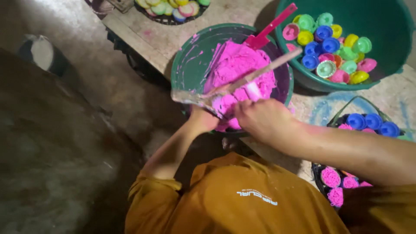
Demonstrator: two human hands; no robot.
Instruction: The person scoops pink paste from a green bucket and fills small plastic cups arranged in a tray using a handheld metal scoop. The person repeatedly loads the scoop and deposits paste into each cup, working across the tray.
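Note:
A dark green bowl [186, 65] holds a heap of bright pink paste [240, 65]. A flat wooden stick [260, 71], smeared pink, lies slanted across the bowl. My left hand [201, 121] is closed at the bowl's near rim, gripping the stick's wide end from below. My right hand [264, 119] is a fist beside it, closed around a short white tool [253, 92] that pokes into the paste. A pink plastic scoop [271, 28] stands in the far side of the paste.
A large green tub [390, 26] at the back right holds several small coloured cups. A dark basket [320, 177] at the right carries blue cups and pink-filled ones. Another basket of pale cups [173, 8] sits at the back. My orange shirt [242, 199] fills the bottom.

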